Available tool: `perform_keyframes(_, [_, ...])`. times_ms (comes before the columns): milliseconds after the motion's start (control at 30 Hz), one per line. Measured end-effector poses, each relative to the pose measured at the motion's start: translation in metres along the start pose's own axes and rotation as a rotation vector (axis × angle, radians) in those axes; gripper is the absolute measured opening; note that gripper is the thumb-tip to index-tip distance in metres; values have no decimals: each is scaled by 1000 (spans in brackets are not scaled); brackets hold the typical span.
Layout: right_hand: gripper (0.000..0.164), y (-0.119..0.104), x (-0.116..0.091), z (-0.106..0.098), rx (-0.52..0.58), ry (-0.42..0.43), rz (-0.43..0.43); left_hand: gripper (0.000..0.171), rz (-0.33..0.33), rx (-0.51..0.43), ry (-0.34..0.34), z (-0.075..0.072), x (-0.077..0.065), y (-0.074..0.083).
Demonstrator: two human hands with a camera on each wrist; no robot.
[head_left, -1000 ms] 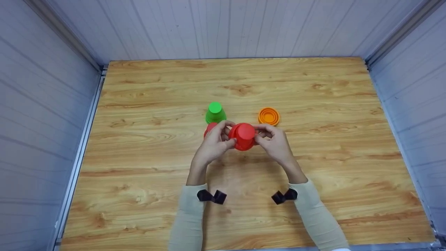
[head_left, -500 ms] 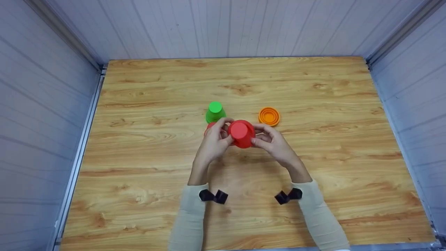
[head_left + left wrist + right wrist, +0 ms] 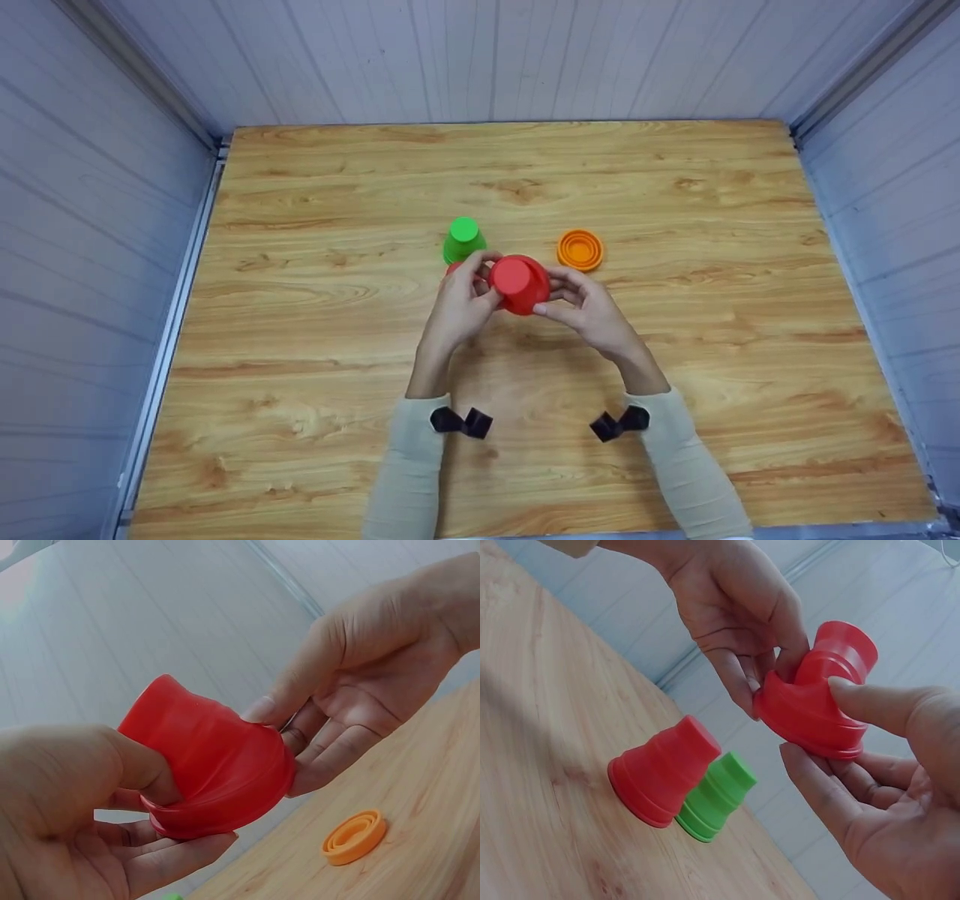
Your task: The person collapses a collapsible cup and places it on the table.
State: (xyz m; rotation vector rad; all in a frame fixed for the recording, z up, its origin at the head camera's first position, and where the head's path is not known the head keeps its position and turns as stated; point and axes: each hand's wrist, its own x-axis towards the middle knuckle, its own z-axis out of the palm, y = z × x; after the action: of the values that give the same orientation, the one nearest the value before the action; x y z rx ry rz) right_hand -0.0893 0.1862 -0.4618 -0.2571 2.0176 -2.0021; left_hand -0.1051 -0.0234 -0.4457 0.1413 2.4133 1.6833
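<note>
Both hands hold a red collapsible cup (image 3: 516,279) above the table, its narrow base upward and its wide rim below. My left hand (image 3: 459,306) pinches the rim on the left side, thumb pressed into the wall. On the other side my right hand (image 3: 592,319) grips the rim, its thumb against the soft wall. The cup's wall looks bent and creased in the left wrist view, with the base leaning to one side. A second red cup (image 3: 664,772) stands upside down on the table, mostly hidden behind my left hand in the head view.
A green cup (image 3: 464,240) stands upside down just beyond the second red cup. To the right, an orange collapsible cup (image 3: 580,250) lies flat in folded rings. The wooden table (image 3: 315,337) is bounded by white panel walls (image 3: 457,60) at the back and sides.
The held red cup's base has tipped from right to left, and the cup has shifted slightly away from me. My right thumb has slid lower along its wall. Cups on the table stay put.
</note>
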Motion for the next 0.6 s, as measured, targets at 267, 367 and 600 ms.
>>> perform_keyframes(267, [50, -2, 2, 8, -61, 87, 38, 33, 66, 68, 61, 3, 0, 0])
perform_keyframes(367, [47, -2, 3, 10, -56, 124, 49, 33, 70, 93, 75, 5, 0, 0])
perform_keyframes(600, [41, 1, 7, 15, -31, 199, -3, 39, 49, 63, 42, 5, -1, 0])
